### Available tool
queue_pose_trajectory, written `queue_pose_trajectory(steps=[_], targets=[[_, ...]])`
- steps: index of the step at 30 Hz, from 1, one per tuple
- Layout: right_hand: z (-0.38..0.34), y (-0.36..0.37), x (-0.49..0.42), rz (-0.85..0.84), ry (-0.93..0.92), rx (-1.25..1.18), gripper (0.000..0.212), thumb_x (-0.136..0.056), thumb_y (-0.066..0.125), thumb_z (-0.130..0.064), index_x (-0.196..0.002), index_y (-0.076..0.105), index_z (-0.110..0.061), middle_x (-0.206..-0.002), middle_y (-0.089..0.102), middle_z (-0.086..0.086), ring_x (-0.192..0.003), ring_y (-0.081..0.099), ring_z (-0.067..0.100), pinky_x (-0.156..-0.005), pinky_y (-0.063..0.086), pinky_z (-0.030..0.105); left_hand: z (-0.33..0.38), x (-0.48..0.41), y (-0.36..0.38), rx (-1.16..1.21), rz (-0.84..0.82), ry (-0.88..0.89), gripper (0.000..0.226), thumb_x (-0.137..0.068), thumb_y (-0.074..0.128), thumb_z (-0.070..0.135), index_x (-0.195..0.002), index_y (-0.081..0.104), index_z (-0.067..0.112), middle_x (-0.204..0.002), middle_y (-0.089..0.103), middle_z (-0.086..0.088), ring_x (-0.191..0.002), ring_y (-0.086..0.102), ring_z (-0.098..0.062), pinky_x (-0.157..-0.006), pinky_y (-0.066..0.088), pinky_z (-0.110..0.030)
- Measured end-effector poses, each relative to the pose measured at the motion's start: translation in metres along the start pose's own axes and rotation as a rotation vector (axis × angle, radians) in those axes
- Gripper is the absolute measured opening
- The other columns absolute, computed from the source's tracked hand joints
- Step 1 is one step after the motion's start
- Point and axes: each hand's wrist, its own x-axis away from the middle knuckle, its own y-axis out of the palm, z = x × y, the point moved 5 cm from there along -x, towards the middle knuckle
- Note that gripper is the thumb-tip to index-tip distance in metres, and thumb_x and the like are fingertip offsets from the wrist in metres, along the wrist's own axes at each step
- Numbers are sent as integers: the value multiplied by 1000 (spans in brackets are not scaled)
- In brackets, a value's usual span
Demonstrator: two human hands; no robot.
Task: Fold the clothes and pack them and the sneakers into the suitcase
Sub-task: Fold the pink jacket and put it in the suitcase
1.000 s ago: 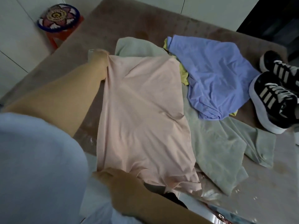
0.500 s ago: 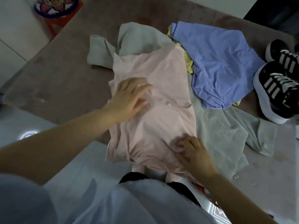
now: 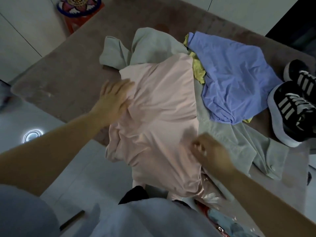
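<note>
A pale pink shirt [image 3: 159,106] lies lengthwise on the brown table [image 3: 68,72], its near end hanging over the front edge. My left hand [image 3: 114,98] rests flat on the shirt's left edge, fingers spread. At the shirt's lower right edge my right hand [image 3: 210,151] has its fingers curled and appears to pinch the pink cloth. Under the pink shirt lies a grey-green shirt [image 3: 239,142]. A blue garment [image 3: 234,77] sits to the right over a yellow one [image 3: 198,69]. Two black sneakers [image 3: 294,106] with white stripes stand at the right edge. No suitcase is in view.
A red stool [image 3: 80,7] with a patterned round cushion stands on the floor beyond the table's far left corner. White floor tiles [image 3: 89,177] lie at the left front. Colourful items [image 3: 220,219] show below the table's near edge.
My left hand slid left to the pink shirt's left edge. My right hand went from flat on the cloth to curled at the lower right edge. The camera view shifted slightly.
</note>
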Motion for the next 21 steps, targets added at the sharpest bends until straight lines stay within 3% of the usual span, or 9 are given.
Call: queue_pose_trajectory(steps=[3,6,8,10,12,13,15,18,21], targets=[[-8,-24,-84,120,119,-132,38,-80,58,-36,-103,59,-6,-97,52,4,-82,50,16,-76,41,26,-13,-47,-17,75,23,-150,58,-92,41,37,-142,31,12,-145,36,-13,-130,33,-33,-111,17,-48],[0,-28,-159,124,327,-245,66,-80,71,-32,-130,39,-2,-130,44,13,-119,45,30,-101,37,41,-23,-87,-15,182,-80,-244,66,-90,57,27,-146,23,16,-150,29,-10,-138,25,-29,-114,18,-46],[4,-26,-194,131,455,-324,86,-77,73,-38,-139,26,-3,-138,40,12,-127,41,27,-106,35,42,-24,-103,-7,330,-186,-278,72,-87,63,27,-146,24,18,-150,30,-10,-137,29,-28,-113,23,-42],[8,-20,-215,100,518,-315,91,-74,75,-43,-140,25,-4,-140,40,11,-129,41,25,-106,36,37,-24,-111,3,447,-307,-291,74,-84,66,30,-145,26,19,-148,33,-8,-134,34,-28,-109,28,-35],[8,-19,-220,22,519,-242,84,-74,76,-40,-138,36,-4,-135,47,8,-124,46,23,-97,39,25,-24,-116,8,420,-383,-252,72,-83,66,34,-143,31,20,-147,36,-7,-131,37,-28,-105,30,-34],[9,-22,-219,-12,506,-246,78,-73,77,-38,-134,43,-4,-127,52,7,-115,51,21,-85,41,20,-24,-118,7,392,-383,-230,71,-82,67,35,-142,33,20,-145,38,-7,-130,39,-28,-105,31,-35],[9,-35,-218,-41,447,-301,62,-72,79,-34,-120,57,0,-106,62,9,-97,58,20,-66,39,21,-25,-120,3,387,-386,-202,67,-80,69,34,-139,39,22,-140,44,-5,-125,44,-27,-101,35,-35],[6,-69,-207,-79,355,-290,44,-74,78,-30,-105,65,-1,-100,68,17,-88,62,18,-72,42,26,-17,-124,-6,458,-451,-194,47,-81,69,34,-125,55,20,-121,59,-2,-107,55,-22,-85,42,-30],[8,-108,-193,-108,323,-358,29,-78,74,-22,-105,66,-12,-109,68,11,-99,64,17,-89,48,30,-1,-136,-39,501,-449,-172,29,-84,65,37,-110,64,23,-103,64,5,-94,58,-15,-75,44,-25]])
